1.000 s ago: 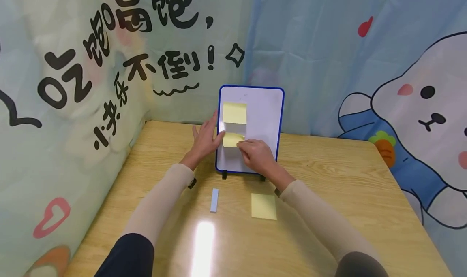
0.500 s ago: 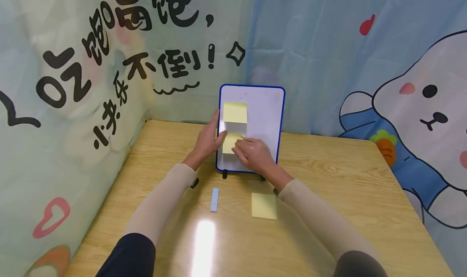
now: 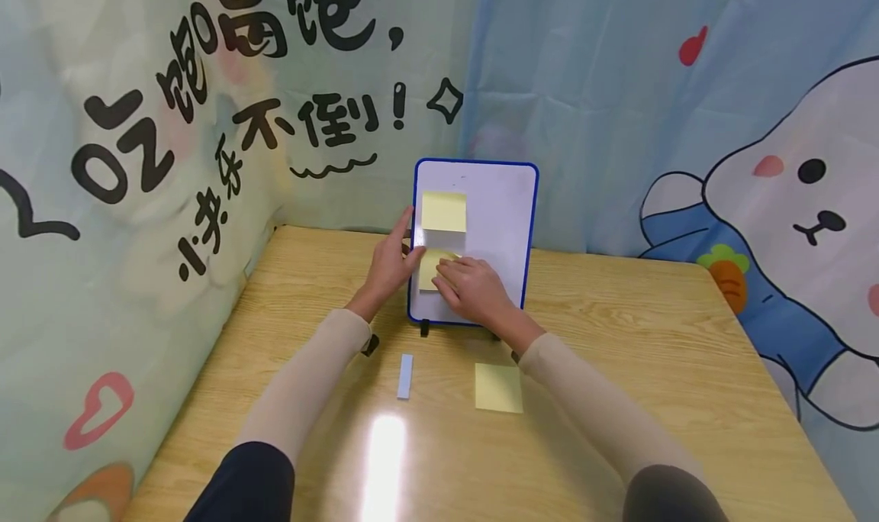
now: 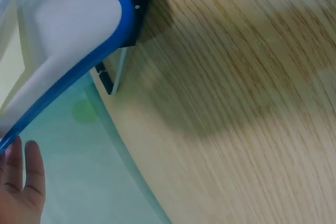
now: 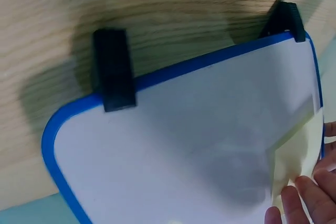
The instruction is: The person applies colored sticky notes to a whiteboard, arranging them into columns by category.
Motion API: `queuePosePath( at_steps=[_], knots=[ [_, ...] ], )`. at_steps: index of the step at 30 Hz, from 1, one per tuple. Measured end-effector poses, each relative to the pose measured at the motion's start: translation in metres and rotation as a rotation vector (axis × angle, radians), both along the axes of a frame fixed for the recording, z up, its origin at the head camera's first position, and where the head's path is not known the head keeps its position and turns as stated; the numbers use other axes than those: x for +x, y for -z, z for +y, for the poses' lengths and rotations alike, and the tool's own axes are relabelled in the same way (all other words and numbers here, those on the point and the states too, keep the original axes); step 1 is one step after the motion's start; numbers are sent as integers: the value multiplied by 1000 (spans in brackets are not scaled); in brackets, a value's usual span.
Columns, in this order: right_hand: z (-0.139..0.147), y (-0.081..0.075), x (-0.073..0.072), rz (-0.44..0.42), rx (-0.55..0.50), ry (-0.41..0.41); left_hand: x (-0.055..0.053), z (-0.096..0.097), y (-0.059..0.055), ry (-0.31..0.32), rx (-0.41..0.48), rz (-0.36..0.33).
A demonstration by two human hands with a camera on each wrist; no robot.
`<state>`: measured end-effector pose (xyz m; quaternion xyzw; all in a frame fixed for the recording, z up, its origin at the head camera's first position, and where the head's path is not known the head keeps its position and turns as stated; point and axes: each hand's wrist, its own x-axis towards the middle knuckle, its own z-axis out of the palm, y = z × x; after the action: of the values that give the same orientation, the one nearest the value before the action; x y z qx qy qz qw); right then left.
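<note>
A small whiteboard (image 3: 497,224) with a blue frame stands upright on the table, carrying two yellow sticky notes. The upper sticky note (image 3: 444,212) hangs above the hands. My right hand (image 3: 474,289) presses its extended fingers on the lower sticky note (image 3: 429,272) and covers much of it; the right wrist view shows its fingertips on this note (image 5: 296,156). My left hand (image 3: 389,266) is at the board's left edge, thumb by the lower note's upper left corner. In the left wrist view, its straight fingers (image 4: 34,169) reach up to the blue frame (image 4: 63,82).
Another yellow sticky note (image 3: 498,388) lies on the wooden table (image 3: 590,323), with a narrow pale-blue strip (image 3: 404,377) to its left. Black feet (image 5: 113,69) hold the board's lower edge. Printed curtains (image 3: 577,125) hang behind and at the left.
My right hand has gone from pinching the lower note's curled edge to pressing the note with extended fingers. The note now lies flatter. My left hand has stayed at the board's edge.
</note>
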<state>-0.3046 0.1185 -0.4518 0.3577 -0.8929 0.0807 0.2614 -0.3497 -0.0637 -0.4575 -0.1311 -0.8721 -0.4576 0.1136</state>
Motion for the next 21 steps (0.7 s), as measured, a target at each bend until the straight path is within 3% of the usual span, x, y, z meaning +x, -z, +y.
queuePosePath(
  at_steps=[6, 13, 21],
  knots=[
    [1, -2, -1, -37, 50, -44, 0, 1, -2, 0, 28, -13],
    [0, -1, -2, -125, 166, -27, 0, 2, -3, 7, 32, -29],
    [5, 3, -3, -85, 284, 8, -2, 1, -1, 8, 30, -27]
  ],
)
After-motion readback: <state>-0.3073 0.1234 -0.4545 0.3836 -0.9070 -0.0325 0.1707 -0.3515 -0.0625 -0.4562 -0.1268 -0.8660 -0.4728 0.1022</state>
